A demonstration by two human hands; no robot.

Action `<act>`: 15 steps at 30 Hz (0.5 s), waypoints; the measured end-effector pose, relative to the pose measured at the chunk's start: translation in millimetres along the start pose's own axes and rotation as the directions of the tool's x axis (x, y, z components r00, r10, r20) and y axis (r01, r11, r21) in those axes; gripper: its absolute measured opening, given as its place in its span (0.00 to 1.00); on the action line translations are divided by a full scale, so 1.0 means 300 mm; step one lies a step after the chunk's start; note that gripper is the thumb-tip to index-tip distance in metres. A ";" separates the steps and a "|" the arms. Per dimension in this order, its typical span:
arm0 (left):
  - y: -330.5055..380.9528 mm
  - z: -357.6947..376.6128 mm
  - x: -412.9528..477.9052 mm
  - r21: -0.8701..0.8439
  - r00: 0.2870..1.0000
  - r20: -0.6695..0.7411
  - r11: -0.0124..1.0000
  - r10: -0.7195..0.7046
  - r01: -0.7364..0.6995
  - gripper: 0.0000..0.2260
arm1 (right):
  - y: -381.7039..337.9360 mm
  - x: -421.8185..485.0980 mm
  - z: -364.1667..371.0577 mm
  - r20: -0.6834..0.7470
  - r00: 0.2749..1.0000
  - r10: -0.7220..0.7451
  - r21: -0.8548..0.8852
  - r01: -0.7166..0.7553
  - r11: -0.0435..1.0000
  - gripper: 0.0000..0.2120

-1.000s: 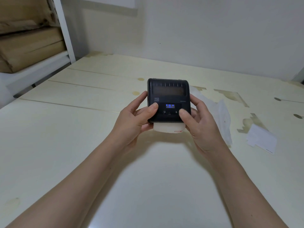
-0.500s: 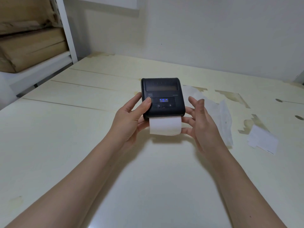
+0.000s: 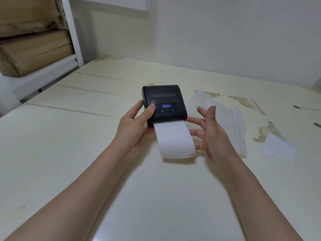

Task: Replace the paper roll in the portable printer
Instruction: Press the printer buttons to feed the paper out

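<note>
A small black portable printer [image 3: 164, 103] with a lit blue display is held above the table, lid closed. A wide strip of white paper [image 3: 174, 140] hangs out of its near edge toward me, with a small red mark at its lower right corner. My left hand [image 3: 135, 124] grips the printer's left side, thumb resting on its top beside the buttons. My right hand [image 3: 211, 131] hovers at the printer's right side with fingers spread, fingertips close to the paper's right edge, holding nothing.
The cream table [image 3: 69, 153] has peeled patches at the right. A clear plastic wrapper [image 3: 231, 122] lies behind my right hand, and a loose white paper piece [image 3: 278, 149] lies further right. A white shelf [image 3: 45, 72] with cardboard boxes stands at the far left.
The paper strip has fed out much longer from the printer. My right hand has let go of the printer and opened beside it. The printer has moved slightly away from me.
</note>
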State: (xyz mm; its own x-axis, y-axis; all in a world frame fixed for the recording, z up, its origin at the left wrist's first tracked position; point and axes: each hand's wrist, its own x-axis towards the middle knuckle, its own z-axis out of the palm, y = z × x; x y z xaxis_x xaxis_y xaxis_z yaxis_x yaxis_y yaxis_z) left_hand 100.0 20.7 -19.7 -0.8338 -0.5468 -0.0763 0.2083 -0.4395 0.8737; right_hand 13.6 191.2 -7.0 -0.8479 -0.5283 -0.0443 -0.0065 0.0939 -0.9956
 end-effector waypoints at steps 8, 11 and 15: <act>0.000 -0.004 0.007 0.059 0.999 -0.046 0.998 -0.019 0.021 0.28 | 0.001 -0.006 0.002 0.003 1.000 0.031 -0.040 -0.031 0.999 0.44; -0.007 -0.011 0.013 0.102 0.997 -0.065 0.994 -0.033 0.040 0.29 | -0.006 -0.011 0.006 0.006 1.000 0.029 -0.042 -0.029 0.999 0.36; -0.013 -0.014 0.015 0.172 0.996 -0.067 0.983 -0.059 0.069 0.29 | -0.007 -0.016 0.007 -0.008 1.000 0.007 -0.064 -0.008 0.998 0.29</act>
State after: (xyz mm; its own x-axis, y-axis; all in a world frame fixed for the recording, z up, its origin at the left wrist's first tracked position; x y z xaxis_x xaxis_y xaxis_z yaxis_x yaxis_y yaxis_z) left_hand 97.5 17.0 -25.4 -0.8084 -0.5666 -0.1594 0.0590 -0.3474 0.9359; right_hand 18.7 191.8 -5.0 -0.8522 -0.5207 -0.0509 -0.0339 0.1520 -0.9878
